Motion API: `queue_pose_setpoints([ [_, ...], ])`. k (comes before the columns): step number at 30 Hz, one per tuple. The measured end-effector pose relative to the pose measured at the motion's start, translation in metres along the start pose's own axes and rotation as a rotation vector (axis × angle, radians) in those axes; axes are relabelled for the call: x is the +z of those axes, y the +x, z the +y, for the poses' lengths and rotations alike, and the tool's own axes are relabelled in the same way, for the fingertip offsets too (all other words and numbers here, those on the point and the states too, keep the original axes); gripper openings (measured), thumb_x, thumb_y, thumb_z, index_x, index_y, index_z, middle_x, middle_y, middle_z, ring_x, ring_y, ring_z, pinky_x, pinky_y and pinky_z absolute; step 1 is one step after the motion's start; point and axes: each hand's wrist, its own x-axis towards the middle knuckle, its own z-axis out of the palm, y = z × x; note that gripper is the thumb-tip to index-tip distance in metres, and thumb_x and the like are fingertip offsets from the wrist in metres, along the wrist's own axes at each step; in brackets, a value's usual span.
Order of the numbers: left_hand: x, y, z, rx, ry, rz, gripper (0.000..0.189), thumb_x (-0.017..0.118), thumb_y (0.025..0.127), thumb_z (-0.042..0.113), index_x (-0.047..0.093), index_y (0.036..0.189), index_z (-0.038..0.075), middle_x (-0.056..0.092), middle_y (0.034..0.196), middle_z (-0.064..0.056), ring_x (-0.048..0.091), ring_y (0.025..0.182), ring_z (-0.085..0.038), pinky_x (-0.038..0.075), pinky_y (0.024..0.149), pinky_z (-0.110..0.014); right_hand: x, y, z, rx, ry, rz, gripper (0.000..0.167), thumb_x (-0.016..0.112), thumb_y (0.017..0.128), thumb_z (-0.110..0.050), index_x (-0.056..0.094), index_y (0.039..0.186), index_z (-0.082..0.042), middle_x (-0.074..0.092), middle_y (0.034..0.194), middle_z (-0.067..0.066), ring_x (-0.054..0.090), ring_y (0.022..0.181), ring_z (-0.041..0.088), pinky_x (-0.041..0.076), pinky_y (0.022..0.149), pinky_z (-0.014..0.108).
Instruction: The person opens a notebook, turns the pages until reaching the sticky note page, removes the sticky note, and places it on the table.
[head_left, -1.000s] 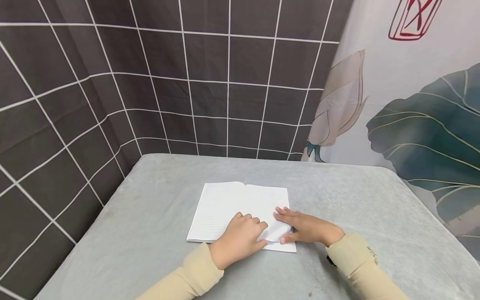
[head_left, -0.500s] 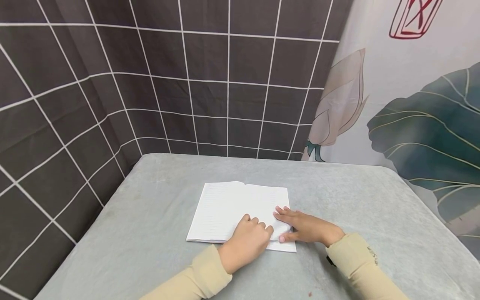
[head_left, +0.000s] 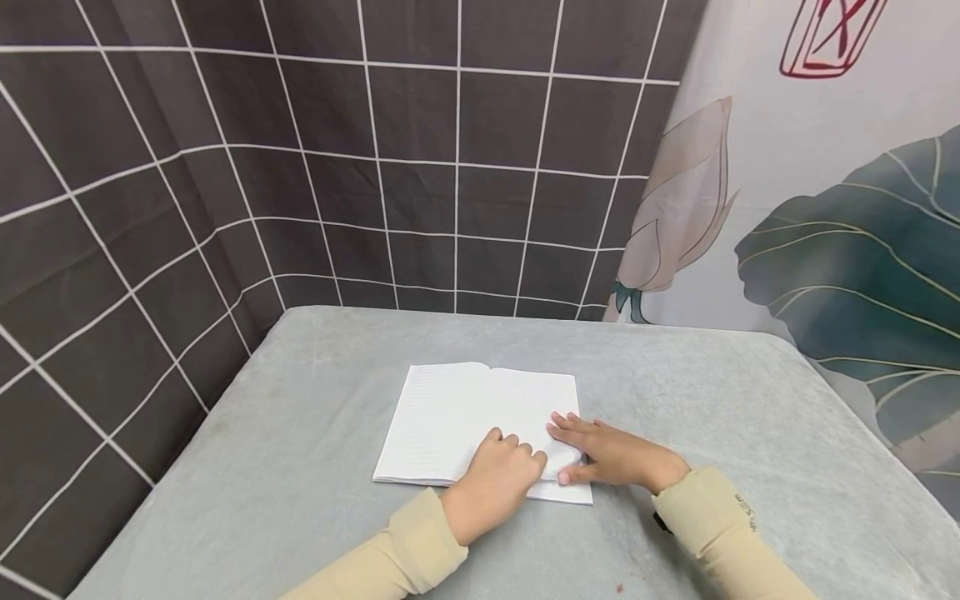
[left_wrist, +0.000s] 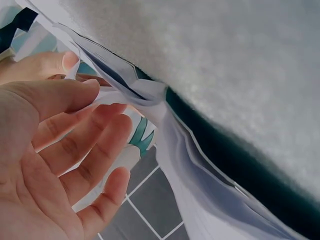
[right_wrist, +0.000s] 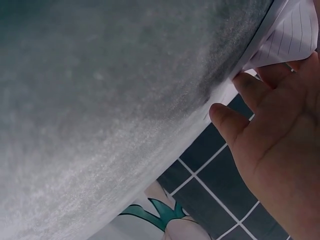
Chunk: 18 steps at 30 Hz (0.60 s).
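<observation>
An open notebook (head_left: 438,408) with white lined pages lies flat on the grey table. At its front edge, right of the middle, my left hand (head_left: 498,479) pinches a page. The left wrist view shows the thumb and index finger on the folded-over paper (left_wrist: 111,96), the other fingers of that hand (left_wrist: 65,155) loosely bent beneath. My right hand (head_left: 618,456) rests with spread fingers on the right page's outer part, thumb near the lower corner. In the right wrist view a lined page (right_wrist: 292,37) curls up beside that hand (right_wrist: 280,135).
The grey cloth-covered table (head_left: 330,367) stretches around the notebook. Behind it and to the left hangs a dark curtain (head_left: 412,192) with a white grid. A pale curtain (head_left: 810,275) with leaf and flower prints hangs at the right.
My left hand has slid a little to the right along the notebook's front edge, nearer the right hand, and its thumb has gone from sight in the head view. The right hand stays put.
</observation>
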Motion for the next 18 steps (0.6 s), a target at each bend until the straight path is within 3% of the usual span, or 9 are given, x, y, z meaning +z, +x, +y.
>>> queue_pose_setpoints([
  [11,0.0018,0.0009,-0.0013,-0.027,-0.040,0.008,0.010,0.068,0.084,0.014,0.071,0.094,0.014,0.071,0.079,0.002,0.064,0.068,-0.010,0.045,0.057,-0.023,0.0021,-0.0042,-0.0017,-0.001,-0.051,0.041,0.081,0.059,0.085,-0.055,0.040,0.145,-0.005,0.031,0.155,0.017,0.028,0.141,0.041,0.022,0.108,0.065],
  [18,0.0040,0.0010,-0.0071,-0.100,-0.191,0.043,0.009,0.065,0.086,0.007,0.071,0.092,0.009,0.071,0.075,-0.002,0.066,0.063,-0.009,0.049,0.055,-0.020,0.0033,-0.0083,-0.0020,-0.007,-0.080,0.126,0.082,0.062,0.086,-0.050,0.035,0.147,-0.002,0.029,0.155,0.021,0.024,0.142,0.044,0.021,0.106,0.068],
])
